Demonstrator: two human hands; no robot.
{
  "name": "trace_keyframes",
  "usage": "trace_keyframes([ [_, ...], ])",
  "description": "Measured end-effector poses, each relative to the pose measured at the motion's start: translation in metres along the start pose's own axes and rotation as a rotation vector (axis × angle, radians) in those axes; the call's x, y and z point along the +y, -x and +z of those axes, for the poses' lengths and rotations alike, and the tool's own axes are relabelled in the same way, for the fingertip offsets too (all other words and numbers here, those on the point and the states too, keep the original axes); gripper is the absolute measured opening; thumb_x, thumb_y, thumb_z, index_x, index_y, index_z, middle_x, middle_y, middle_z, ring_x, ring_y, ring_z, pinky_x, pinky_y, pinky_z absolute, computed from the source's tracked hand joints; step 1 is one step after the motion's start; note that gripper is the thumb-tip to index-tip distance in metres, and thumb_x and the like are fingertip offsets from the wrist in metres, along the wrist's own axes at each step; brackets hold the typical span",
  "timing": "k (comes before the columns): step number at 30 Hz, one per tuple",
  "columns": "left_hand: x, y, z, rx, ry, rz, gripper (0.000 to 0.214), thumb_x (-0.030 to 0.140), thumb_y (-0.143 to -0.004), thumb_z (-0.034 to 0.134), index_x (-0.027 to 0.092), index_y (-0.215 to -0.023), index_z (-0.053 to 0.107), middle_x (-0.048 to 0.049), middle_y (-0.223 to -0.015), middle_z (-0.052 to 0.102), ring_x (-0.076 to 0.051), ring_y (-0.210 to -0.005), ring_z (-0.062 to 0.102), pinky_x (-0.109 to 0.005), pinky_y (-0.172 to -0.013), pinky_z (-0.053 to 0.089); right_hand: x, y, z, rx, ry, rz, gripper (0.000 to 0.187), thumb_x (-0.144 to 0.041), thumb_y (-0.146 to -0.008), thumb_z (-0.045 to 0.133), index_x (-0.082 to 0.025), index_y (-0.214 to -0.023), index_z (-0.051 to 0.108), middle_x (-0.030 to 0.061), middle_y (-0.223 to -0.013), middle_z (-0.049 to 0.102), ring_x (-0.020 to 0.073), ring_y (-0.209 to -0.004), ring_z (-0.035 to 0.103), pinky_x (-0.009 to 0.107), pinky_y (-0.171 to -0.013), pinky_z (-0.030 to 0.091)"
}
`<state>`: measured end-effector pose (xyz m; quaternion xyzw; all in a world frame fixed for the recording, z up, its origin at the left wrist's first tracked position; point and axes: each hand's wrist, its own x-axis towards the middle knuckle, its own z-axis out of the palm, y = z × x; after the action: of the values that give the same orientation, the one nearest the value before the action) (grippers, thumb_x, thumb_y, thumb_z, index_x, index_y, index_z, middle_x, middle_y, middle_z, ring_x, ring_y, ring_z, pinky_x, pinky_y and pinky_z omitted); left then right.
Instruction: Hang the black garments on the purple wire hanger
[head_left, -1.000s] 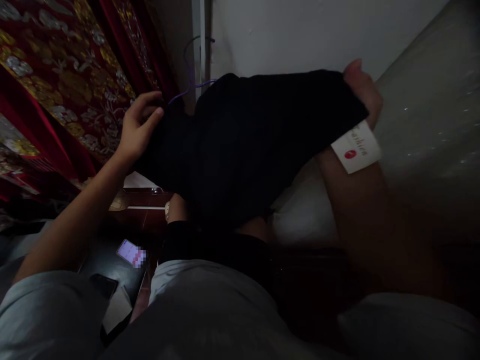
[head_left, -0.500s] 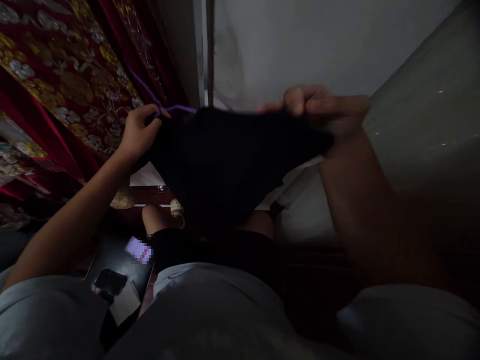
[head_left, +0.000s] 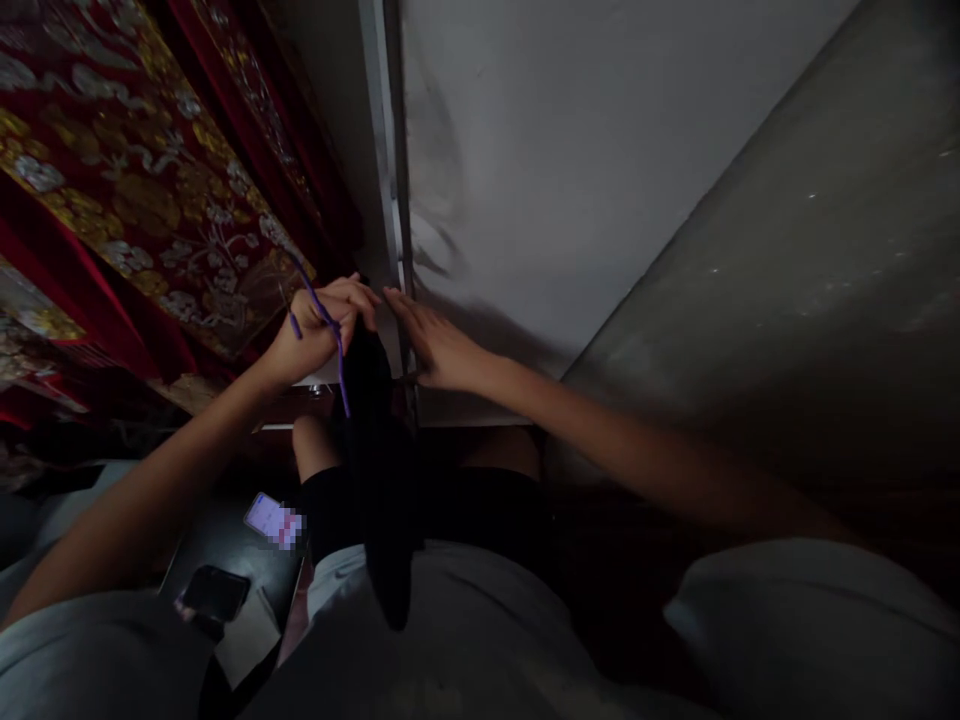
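The left hand grips the purple hanger; the black garment hangs below, lower edge before the grey shirt. The right hand, fingers extended, is just beside, open room beyond.

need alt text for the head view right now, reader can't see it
A person's left hand holds a purple hanger and a black garment that drapes downward, while the open right hand is close beside. Red cloth with gold and silver floral decoration fills the upper left; below, a lit phone lies on a dark surface.
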<state>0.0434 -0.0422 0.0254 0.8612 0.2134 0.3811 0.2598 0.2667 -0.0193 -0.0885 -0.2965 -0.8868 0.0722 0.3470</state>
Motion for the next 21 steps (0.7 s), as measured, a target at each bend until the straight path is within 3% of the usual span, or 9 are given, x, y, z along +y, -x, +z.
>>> trace_keyframes([
  [3,0.013,0.004,0.005,-0.140,0.085,0.012,0.051,0.038,-0.092,0.071,0.019,-0.047,0.056,-0.0089,-0.092,0.077,-0.024,-0.105,0.072,-0.043,-0.114,0.046,-0.011,-0.011,0.019,0.109,0.081,-0.099,0.127,-0.051,-0.075,0.081,-0.023,-0.166,-0.002,0.0180,-0.173,0.014,0.0357,-0.162,0.014,0.062,-0.129,0.022],
  [5,0.020,0.008,0.011,-0.189,0.142,-0.003,0.053,0.042,-0.090,0.074,0.018,-0.045,0.057,-0.0098,-0.103,0.078,-0.025,-0.108,0.072,-0.043,-0.112,0.048,-0.011,-0.013,0.025,0.172,0.141,-0.161,0.121,-0.061,-0.079,0.074,-0.018,-0.165,0.002,0.0208,-0.170,0.021,0.0356,-0.161,0.016,0.062,-0.131,0.014],
  [7,0.026,0.012,0.020,-0.161,0.209,-0.033,0.056,0.046,-0.089,0.076,0.018,-0.044,0.056,-0.0102,-0.111,0.078,-0.027,-0.111,0.072,-0.044,-0.111,0.049,-0.004,-0.009,0.029,0.224,0.190,-0.225,0.112,-0.065,-0.083,0.068,-0.013,-0.163,0.009,0.0244,-0.166,0.029,0.0367,-0.160,0.020,0.063,-0.130,0.012],
  [11,0.033,0.019,0.045,-0.032,0.352,-0.090,0.059,0.048,-0.089,0.075,0.017,-0.044,0.054,-0.0105,-0.122,0.076,-0.029,-0.121,0.068,-0.045,-0.111,0.049,0.016,0.010,0.032,0.322,0.222,-0.286,0.107,-0.067,-0.081,0.067,-0.014,-0.160,0.017,0.0250,-0.157,0.039,0.0396,-0.153,0.032,0.066,-0.126,0.021],
  [14,0.035,0.019,0.052,-0.018,0.357,-0.154,0.037,0.039,-0.087,0.078,0.017,-0.059,0.068,-0.0103,-0.133,0.071,-0.030,-0.130,0.063,-0.046,-0.115,0.046,0.028,0.028,0.019,0.310,0.199,-0.275,0.109,-0.072,-0.075,0.069,-0.021,-0.160,0.024,0.0199,-0.148,0.048,0.0413,-0.141,0.044,0.066,-0.119,0.032],
  [16,0.033,0.020,0.043,0.043,0.337,-0.221,0.014,0.033,-0.083,0.083,0.020,-0.084,0.078,-0.0106,-0.138,0.068,-0.031,-0.134,0.061,-0.048,-0.116,0.046,0.032,0.042,-0.002,0.277,0.216,-0.181,0.111,-0.076,-0.069,0.070,-0.024,-0.160,0.031,0.0177,-0.144,0.050,0.0423,-0.134,0.049,0.064,-0.115,0.035],
  [18,0.026,0.025,0.021,0.164,0.342,-0.314,0.028,0.032,-0.081,0.084,0.022,-0.106,0.077,-0.0106,-0.136,0.068,-0.032,-0.133,0.062,-0.049,-0.113,0.051,0.034,0.055,-0.029,0.275,0.285,-0.014,0.113,-0.077,-0.065,0.073,-0.025,-0.159,0.036,0.0168,-0.141,0.050,0.0441,-0.130,0.049,0.065,-0.113,0.034],
  [21,0.001,0.044,-0.025,0.324,0.395,-0.402,0.033,0.050,-0.095,0.064,0.022,-0.110,0.074,-0.0101,-0.130,0.071,-0.030,-0.126,0.067,-0.051,-0.111,0.052,0.033,0.066,-0.075,0.336,0.418,0.243,0.110,-0.068,-0.067,0.078,-0.023,-0.159,0.036,0.0184,-0.141,0.047,0.0472,-0.131,0.045,0.068,-0.111,0.033],
])
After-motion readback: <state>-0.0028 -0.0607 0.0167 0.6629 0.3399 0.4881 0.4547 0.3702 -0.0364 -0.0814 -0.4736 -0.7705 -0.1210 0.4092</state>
